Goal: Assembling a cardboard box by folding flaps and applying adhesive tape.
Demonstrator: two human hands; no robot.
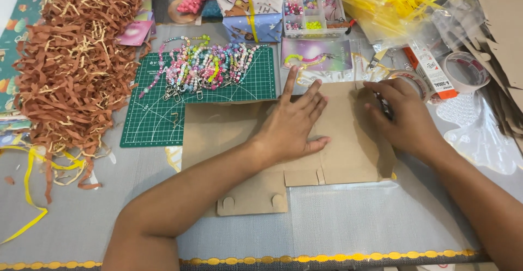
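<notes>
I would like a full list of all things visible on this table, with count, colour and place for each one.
flat cardboard box blank: one, brown, table centre, under both hands
cutting mat: one, green, left of centre
beaded chains: many, pink and mixed colours, on the mat
shredded paper: one pile, brown with some cream, far left
ribbon strips: a few, yellow, lower left
bead organiser: one, clear, top centre
gift boxes: two stacked, white and blue, top centre
tape rolls: two, clear, right side
plastic strips: one heap, yellow, top right
left hand: flat on the cardboard
right hand: pressing the cardboard's right edge
</notes>
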